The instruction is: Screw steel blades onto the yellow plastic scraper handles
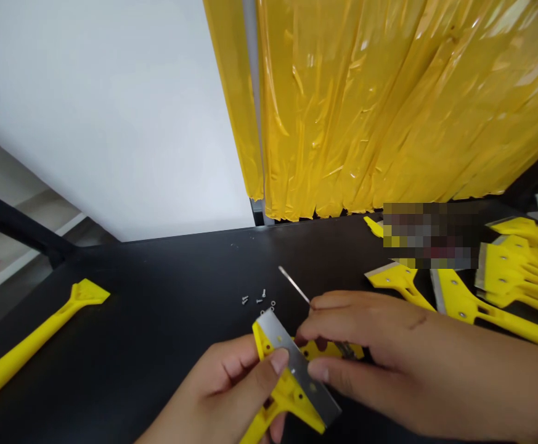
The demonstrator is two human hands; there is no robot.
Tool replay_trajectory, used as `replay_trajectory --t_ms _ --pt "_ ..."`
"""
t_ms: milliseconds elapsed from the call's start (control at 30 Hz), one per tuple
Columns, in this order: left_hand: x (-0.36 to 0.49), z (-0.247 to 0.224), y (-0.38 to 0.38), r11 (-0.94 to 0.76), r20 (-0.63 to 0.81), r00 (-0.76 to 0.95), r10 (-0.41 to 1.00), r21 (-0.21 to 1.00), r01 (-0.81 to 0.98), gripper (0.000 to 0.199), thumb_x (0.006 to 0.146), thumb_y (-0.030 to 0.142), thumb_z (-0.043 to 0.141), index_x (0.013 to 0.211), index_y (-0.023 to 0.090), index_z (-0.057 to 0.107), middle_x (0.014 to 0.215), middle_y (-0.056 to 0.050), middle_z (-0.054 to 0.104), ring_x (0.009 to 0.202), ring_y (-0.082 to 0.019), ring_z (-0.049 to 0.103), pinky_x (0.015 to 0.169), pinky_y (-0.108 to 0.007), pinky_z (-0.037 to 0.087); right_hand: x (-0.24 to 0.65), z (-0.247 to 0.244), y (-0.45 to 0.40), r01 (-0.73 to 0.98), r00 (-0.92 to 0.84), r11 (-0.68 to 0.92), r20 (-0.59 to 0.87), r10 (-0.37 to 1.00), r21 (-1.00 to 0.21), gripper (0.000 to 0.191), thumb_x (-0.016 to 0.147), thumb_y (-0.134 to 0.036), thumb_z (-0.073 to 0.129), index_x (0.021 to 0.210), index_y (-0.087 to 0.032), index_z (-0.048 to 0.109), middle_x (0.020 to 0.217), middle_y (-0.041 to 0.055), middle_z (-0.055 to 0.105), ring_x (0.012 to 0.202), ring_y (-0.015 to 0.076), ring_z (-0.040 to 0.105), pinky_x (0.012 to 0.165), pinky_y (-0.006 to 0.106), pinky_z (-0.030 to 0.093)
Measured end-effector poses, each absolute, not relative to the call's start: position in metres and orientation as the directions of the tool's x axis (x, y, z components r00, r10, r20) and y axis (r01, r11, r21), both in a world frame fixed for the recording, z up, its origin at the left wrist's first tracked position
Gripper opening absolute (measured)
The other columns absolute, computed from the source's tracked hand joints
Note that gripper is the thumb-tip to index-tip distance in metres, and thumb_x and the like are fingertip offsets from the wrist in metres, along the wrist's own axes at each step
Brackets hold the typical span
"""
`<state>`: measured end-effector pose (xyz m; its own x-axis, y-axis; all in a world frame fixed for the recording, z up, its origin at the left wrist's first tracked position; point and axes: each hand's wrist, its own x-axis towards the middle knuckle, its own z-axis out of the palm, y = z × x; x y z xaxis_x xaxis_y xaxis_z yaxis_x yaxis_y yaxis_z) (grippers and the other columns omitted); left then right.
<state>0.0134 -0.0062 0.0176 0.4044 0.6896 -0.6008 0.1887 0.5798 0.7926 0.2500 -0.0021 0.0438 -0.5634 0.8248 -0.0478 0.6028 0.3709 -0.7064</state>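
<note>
My left hand (232,382) is closed round a yellow plastic scraper (296,401), its thumb pressing a flat metal blade (291,351) onto the scraper's head. Over the blade's right side reaches my right hand (370,351), thumb touching the metal. From between its fingers a thin metal rod (294,285) sticks out; the rest of that tool is mostly hidden. Under the same fingers shows a yellow piece with holes (328,349); whether the hand grips it I cannot tell. Several small screws (259,301) and washers (273,303) lie just beyond the blade.
On the left of the black table (158,290) lies another yellow scraper handle (42,333). Several yellow scrapers with blades (504,271) are spread and stacked at the right, beside a blurred-out patch. A white panel (111,111) and yellow plastic strips (365,111) stand behind.
</note>
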Motion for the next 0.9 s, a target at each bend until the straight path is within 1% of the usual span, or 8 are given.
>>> replay_trajectory --t_ms 200,300,400,500,667,733,833,900 --pt "0.01 0.017 0.004 0.582 -0.606 0.331 0.723 0.793 0.181 0.047 0.095 0.062 0.061 0.071 0.021 0.061 0.059 0.0 0.063 0.034 -0.008 0.048 0.032 -0.015 0.034 0.26 0.017 -0.005 0.774 -0.544 0.561 0.144 0.827 -0.295 0.022 0.083 -0.025 0.08 0.103 -0.019 0.073 0.111 0.0106 0.075 0.108 0.0332 0.069 0.1 0.048 0.051" --pt "0.008 0.014 0.008 0.569 -0.602 0.334 0.725 0.797 0.203 0.053 0.092 0.066 0.061 0.068 0.02 0.061 0.052 0.002 0.056 0.033 -0.007 0.046 0.032 -0.014 0.036 0.254 0.012 -0.011 0.767 -0.582 0.592 0.121 0.804 -0.248 0.018 0.083 -0.017 0.076 0.1 -0.018 0.072 0.104 0.011 0.075 0.098 0.033 0.07 0.091 0.049 0.054" --pt "0.008 0.009 0.011 0.569 -0.597 0.337 0.728 0.801 0.188 0.059 0.084 0.075 0.065 0.064 0.019 0.061 0.047 0.003 0.053 0.03 -0.007 0.044 0.029 -0.015 0.035 0.25 0.015 -0.016 0.773 -0.555 0.543 0.065 0.829 -0.329 0.019 0.082 -0.012 0.071 0.1 -0.02 0.07 0.104 0.0074 0.074 0.097 0.0287 0.069 0.088 0.044 0.053" --pt "0.008 0.007 0.013 0.578 -0.595 0.343 0.727 0.8 0.163 0.063 0.076 0.081 0.068 0.061 0.02 0.061 0.044 0.003 0.054 0.027 -0.008 0.043 0.024 -0.016 0.033 0.25 0.019 -0.014 0.806 -0.457 0.36 -0.106 0.883 -0.471 0.019 0.078 -0.011 0.072 0.091 -0.024 0.067 0.097 0.0006 0.072 0.088 0.0221 0.068 0.075 0.033 0.049" --pt "0.008 0.014 0.009 0.553 -0.571 0.351 0.742 0.818 0.162 0.057 0.088 0.071 0.064 0.065 0.019 0.061 0.04 0.004 0.052 0.029 -0.008 0.045 0.029 -0.013 0.034 0.256 0.029 0.01 0.784 -0.291 0.1 -0.22 0.931 -0.612 0.009 0.089 -0.024 0.066 0.08 -0.027 0.067 0.08 -0.0048 0.066 0.074 0.0151 0.059 0.065 0.027 0.04" --pt "0.009 0.018 0.007 0.555 -0.573 0.346 0.743 0.816 0.16 0.054 0.092 0.067 0.062 0.066 0.02 0.061 0.04 0.004 0.052 0.03 -0.007 0.045 0.03 -0.012 0.034 0.258 0.034 0.019 0.7 -0.263 -0.02 -0.283 0.923 -0.714 0.014 0.093 -0.034 0.066 0.082 -0.026 0.067 0.074 -0.0045 0.061 0.067 0.0135 0.052 0.058 0.026 0.035" --pt "0.011 0.019 0.004 0.571 -0.582 0.343 0.737 0.808 0.143 0.05 0.093 0.064 0.062 0.07 0.02 0.061 0.045 0.003 0.057 0.031 -0.007 0.045 0.031 -0.012 0.034 0.255 0.039 0.023 0.415 -0.356 -0.163 -0.324 0.876 -0.895 0.025 0.094 -0.047 0.069 0.086 -0.024 0.067 0.07 -0.006 0.053 0.062 0.0105 0.043 0.055 0.024 0.031" --pt "0.012 0.019 0.002 0.578 -0.581 0.353 0.733 0.806 0.127 0.045 0.093 0.062 0.063 0.076 0.02 0.063 0.048 0.003 0.059 0.032 -0.007 0.045 0.032 -0.012 0.033 0.249 0.038 0.02 0.265 -0.41 -0.222 -0.318 0.855 -0.938 0.028 0.092 -0.049 0.074 0.087 -0.022 0.067 0.07 -0.0065 0.053 0.064 0.0095 0.041 0.057 0.023 0.032"
